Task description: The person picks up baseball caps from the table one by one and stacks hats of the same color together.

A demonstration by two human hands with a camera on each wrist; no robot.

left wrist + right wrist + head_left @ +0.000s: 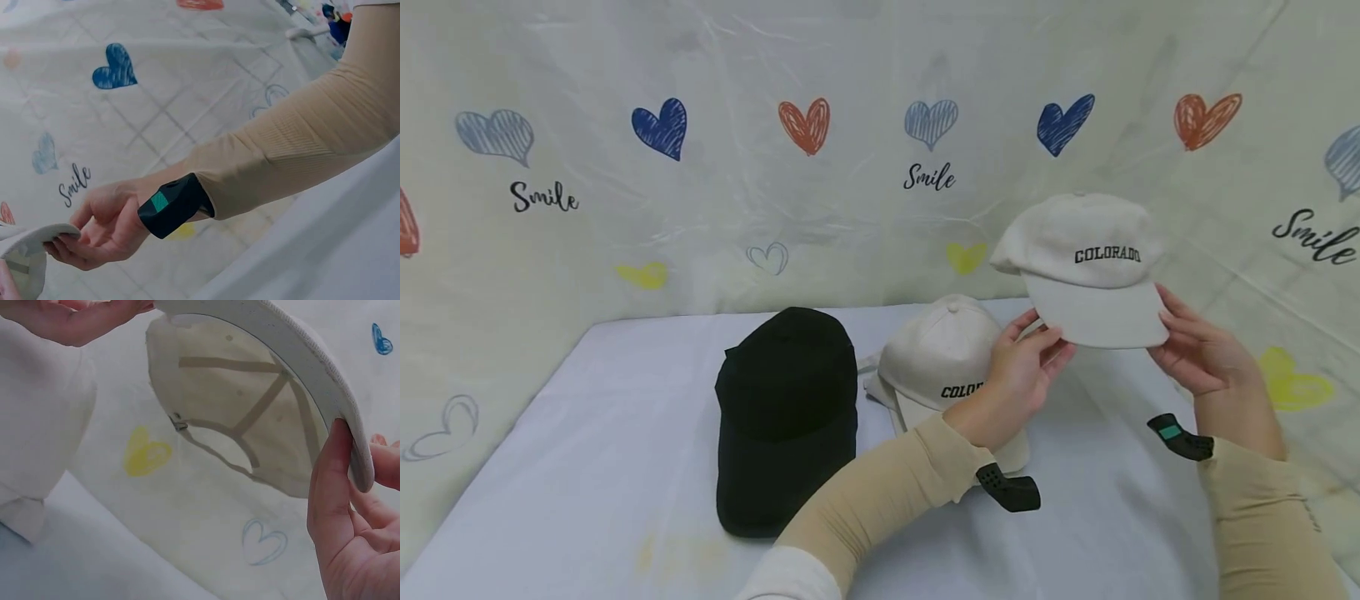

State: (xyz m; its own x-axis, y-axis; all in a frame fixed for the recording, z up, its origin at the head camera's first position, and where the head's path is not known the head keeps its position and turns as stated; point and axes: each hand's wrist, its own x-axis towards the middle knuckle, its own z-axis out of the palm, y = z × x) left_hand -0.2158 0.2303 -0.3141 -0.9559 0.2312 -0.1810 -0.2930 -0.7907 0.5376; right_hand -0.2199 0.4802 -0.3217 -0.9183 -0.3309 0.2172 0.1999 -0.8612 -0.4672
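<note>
A white cap (1090, 242) lettered COLORADO is held up above the table, crown tilted back and front facing me. My left hand (1018, 367) pinches the left side of its brim. Gripping the opposite brim edge is my right hand (1210, 354), whose fingers also show in the left wrist view. The right wrist view shows the cap's underside (250, 394), with seam tapes and a back strap opening. Below, a second white cap (940, 350) with similar lettering sits on the table, partly hidden by my left hand and forearm. Left of it lies a black cap (790, 400).
All the caps on the surface rest on a white-covered table (610, 450). Behind it hangs a pale sheet (865, 50) printed with hearts and the word Smile. A black wrist device (1011, 487) sits at my left cuff, another (1180, 437) at my right.
</note>
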